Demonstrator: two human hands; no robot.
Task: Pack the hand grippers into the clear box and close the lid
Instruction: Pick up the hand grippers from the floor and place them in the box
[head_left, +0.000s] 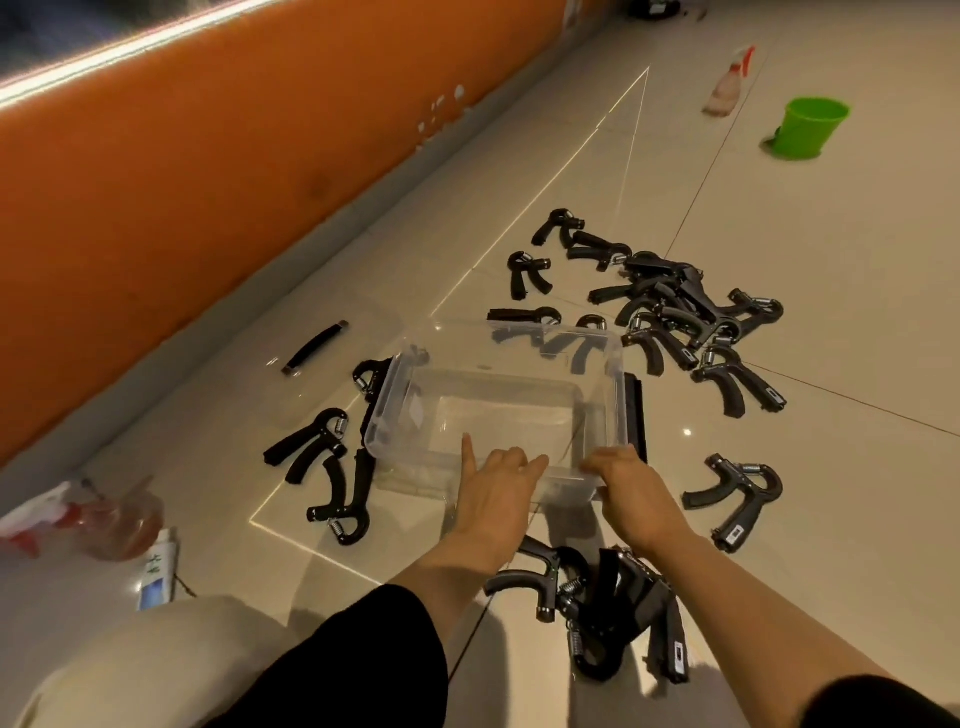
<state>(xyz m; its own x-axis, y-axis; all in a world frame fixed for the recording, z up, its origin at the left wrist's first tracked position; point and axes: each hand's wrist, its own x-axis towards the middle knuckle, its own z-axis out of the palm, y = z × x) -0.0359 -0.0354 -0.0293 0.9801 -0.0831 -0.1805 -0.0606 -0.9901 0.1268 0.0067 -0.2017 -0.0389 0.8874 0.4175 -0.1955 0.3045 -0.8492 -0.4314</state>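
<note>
Both my hands, left (496, 493) and right (631, 493), fingers grasping near rim of clear box (615, 374); hand grippers (670, 306) scattered on floor; labels unreadable.

I noted a green bucket (811, 126) far right on the tiled floor (831, 322), a spray bottle (727, 83) beside it. Orange wall (208, 171) ran along the left. Another spray bottle (78, 519) lay near left, a small tube (158, 569) just beside it.

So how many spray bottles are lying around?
2: a far spray bottle beside the green bucket, a near spray bottle at left. Others may be hidden.
</note>
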